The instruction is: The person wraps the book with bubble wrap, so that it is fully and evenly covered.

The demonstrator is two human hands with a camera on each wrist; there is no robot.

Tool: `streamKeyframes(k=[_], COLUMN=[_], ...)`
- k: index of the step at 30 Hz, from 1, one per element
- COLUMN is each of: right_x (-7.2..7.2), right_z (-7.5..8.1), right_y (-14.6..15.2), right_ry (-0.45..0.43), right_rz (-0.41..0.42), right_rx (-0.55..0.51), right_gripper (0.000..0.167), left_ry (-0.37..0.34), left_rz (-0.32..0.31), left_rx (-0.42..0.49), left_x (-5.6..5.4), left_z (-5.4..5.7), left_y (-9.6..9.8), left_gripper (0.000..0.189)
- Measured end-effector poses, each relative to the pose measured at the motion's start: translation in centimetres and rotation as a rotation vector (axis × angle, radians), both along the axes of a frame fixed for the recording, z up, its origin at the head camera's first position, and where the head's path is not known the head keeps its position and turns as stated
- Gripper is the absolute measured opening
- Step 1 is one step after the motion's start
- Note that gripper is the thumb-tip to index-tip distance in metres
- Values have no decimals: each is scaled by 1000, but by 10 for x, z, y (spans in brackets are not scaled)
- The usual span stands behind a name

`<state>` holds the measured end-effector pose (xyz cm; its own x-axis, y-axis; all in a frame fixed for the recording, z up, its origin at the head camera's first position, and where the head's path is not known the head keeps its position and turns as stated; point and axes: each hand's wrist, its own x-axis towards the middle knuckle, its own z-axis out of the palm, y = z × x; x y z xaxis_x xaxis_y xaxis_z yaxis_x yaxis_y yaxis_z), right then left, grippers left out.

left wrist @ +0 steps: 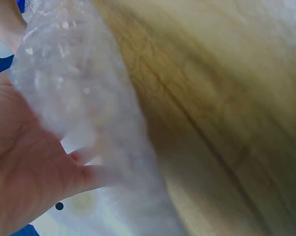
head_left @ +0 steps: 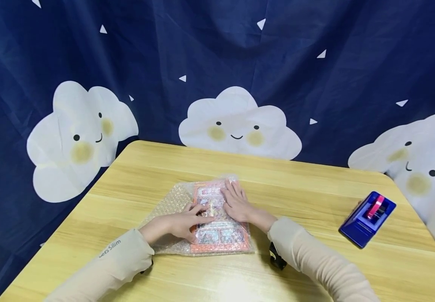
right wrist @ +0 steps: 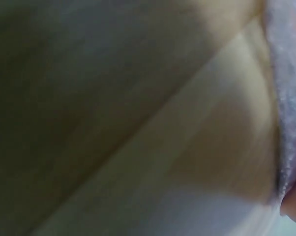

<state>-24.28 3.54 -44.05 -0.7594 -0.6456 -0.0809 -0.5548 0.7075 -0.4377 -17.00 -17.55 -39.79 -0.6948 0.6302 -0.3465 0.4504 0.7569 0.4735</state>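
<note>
A flat, orange-bordered rectangular item (head_left: 208, 238) with rows of small pictures lies on the table inside clear bubble wrap (head_left: 169, 203). Loose wrap spreads out to its left. My left hand (head_left: 184, 221) rests on the left half of the item, fingers spread over the wrap. Higher up, near the top right edge, my right hand (head_left: 238, 206) presses flat with its fingers stretched out. The left wrist view has the wrap's raised edge (left wrist: 94, 83) beside the palm. In the right wrist view only a fingertip (right wrist: 295, 206) shows, against the wrap's side.
A blue tape dispenser (head_left: 367, 219) with a pink-red part stands at the right of the wooden table (head_left: 297, 193). Behind the table hangs a dark blue curtain (head_left: 217, 46) printed with smiling clouds.
</note>
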Motion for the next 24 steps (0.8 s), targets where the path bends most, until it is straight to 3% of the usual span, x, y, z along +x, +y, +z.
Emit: streamKeyframes(k=[8,24], right_x=[2,3], right_z=[-7,-6], right_y=[0,-6], right_ry=[95,122], right_rz=[-35,-34], right_rx=[53,102], right_gripper=[66,74], left_ry=[6,2], left_rz=[-1,-22], left_rx=[-11,-35], left_x=[-1,0], left_z=[4,4], left_y=[3,-1], left_gripper=[75,74])
